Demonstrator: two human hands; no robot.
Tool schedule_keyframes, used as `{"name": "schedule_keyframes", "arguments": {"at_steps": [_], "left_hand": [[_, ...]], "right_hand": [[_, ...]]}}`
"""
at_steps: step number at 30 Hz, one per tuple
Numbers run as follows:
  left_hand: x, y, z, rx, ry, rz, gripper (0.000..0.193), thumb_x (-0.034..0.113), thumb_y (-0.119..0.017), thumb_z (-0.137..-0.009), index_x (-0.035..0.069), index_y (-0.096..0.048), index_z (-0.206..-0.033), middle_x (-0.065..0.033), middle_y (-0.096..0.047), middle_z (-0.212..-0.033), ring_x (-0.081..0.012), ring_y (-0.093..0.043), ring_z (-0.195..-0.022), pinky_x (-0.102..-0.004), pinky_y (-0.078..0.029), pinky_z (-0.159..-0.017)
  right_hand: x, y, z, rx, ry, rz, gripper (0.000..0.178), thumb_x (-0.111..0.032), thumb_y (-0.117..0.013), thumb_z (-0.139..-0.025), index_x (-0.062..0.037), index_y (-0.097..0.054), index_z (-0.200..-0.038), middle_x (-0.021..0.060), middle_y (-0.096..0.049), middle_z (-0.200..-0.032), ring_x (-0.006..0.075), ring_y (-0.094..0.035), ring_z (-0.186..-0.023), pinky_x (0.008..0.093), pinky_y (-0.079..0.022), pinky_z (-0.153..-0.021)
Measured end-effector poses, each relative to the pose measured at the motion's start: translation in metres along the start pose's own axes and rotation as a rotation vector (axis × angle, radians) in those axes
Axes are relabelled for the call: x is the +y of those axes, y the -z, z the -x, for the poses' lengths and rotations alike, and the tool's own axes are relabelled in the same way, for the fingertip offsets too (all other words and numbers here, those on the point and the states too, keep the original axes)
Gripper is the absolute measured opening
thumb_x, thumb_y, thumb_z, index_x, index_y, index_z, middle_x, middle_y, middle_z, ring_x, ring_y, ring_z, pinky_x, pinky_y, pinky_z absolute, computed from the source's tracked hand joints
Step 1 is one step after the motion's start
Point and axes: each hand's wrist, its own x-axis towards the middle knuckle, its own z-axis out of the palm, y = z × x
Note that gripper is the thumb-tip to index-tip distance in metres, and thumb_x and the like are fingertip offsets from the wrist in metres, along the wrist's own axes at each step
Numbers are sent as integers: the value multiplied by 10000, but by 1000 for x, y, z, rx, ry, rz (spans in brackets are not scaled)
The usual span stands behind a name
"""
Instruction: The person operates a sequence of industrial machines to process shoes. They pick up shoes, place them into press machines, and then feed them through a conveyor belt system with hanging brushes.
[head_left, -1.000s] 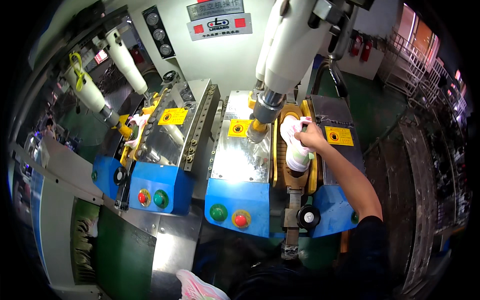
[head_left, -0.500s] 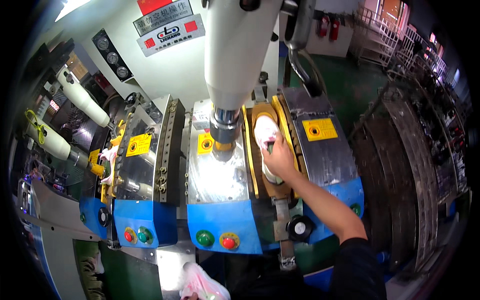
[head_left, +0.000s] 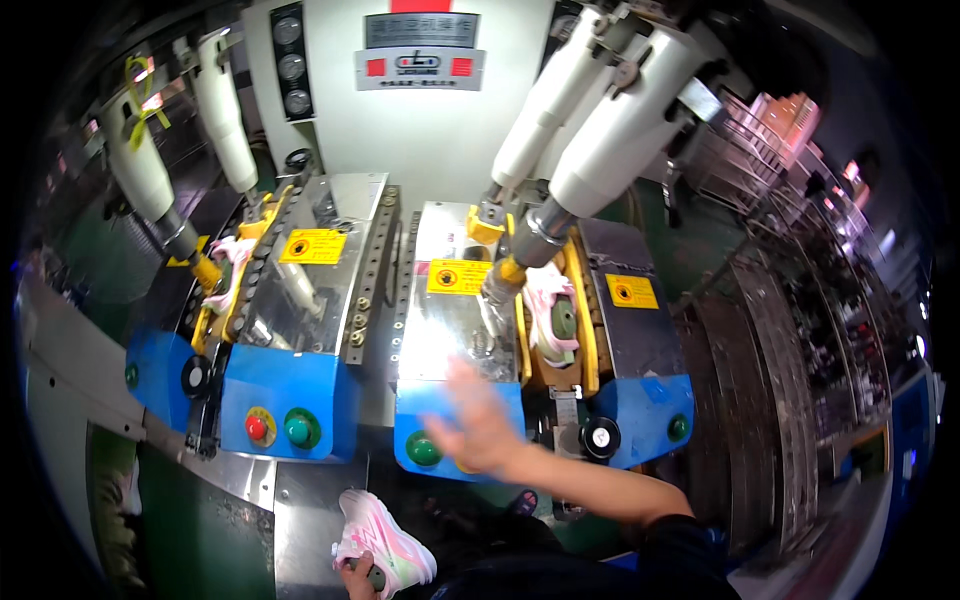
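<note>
My left hand (head_left: 362,577) grips a pink and white sneaker (head_left: 385,540) low in front of me, its fingers at the opening, where a dark green piece shows. Blurred by motion, my right hand (head_left: 478,425) hovers over the blue front panel (head_left: 415,400) with fingers apart and nothing in them. Beside it are a green button (head_left: 423,449) and a button mostly hidden by the hand. Another pink and white sneaker (head_left: 541,300), with a green last (head_left: 564,318) inside, sits between yellow pads (head_left: 588,340) in the press. White press cylinders (head_left: 625,120) angle down toward it.
To the left, a second press station holds a pink shoe (head_left: 232,255) under its own white cylinders (head_left: 140,160). Its blue panel carries a red button (head_left: 257,428) and a green button (head_left: 298,430). Racks (head_left: 820,330) stand at the right. A black knob (head_left: 600,437) sticks out below the clamped shoe.
My right hand has let go of the shoe in the press and moved left to the blue panel. The press cylinders now tilt toward that shoe. My view has shifted; the left hand keeps its sneaker.
</note>
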Motion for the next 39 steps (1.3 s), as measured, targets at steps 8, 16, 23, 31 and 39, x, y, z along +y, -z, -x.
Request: {"name": "schedule_keyframes", "arguments": {"at_steps": [8, 16, 23, 31, 39], "left_hand": [[1, -11, 14, 48, -288, -182, 206, 156, -654, -847, 37, -533, -964, -21, -505, -740, -125, -476, -587, -257, -395, -480], [-18, 0, 74, 198, -395, 352, 514, 5, -639, -767, 38, -460, -1247, -115, -582, -1093, -249, -608, -932, -382, -526, -785], [-63, 91, 46, 765, -615, -129, 717, 104, -726, -733, -13, -342, -1326, -183, -468, -1258, -303, -468, -1194, -393, -374, -1017], [-89, 103, 26, 584, -477, -261, 1059, 357, -792, -683, -80, -162, -1413, -324, -263, -1413, -432, -300, -1318, -425, -276, -1099], [-142, 226, 108, 1351, -334, 17, 864, 202, -778, -713, -58, -289, -1376, -253, -406, -1332, -365, -402, -1243, -398, -317, -1045]], "right_hand": [[3, -78, 1, -333, 157, 248, 392, -189, -559, -877, 8, -494, -1210, 263, -352, -1406, 386, -325, -1332, 568, -235, -1078], [-102, -116, 130, -526, 171, -645, 312, -134, -609, -854, 6, -568, -1130, 184, -578, -1133, 334, -571, -1068, 402, -449, -925], [-129, -111, 168, -1051, 348, -719, 251, -152, -608, -875, -3, -606, -1077, 178, -641, -1007, 328, -641, -915, 360, -514, -800], [-147, -158, 143, -1265, -136, -442, 681, -209, -716, -793, -56, -390, -1371, 234, -470, -1337, 342, -507, -1213, 411, -534, -819], [-239, -290, 270, -923, -145, -343, 740, -198, -726, -782, 82, -330, -1341, 267, -514, -1220, 344, -512, -1145, 392, -387, -993]]}}
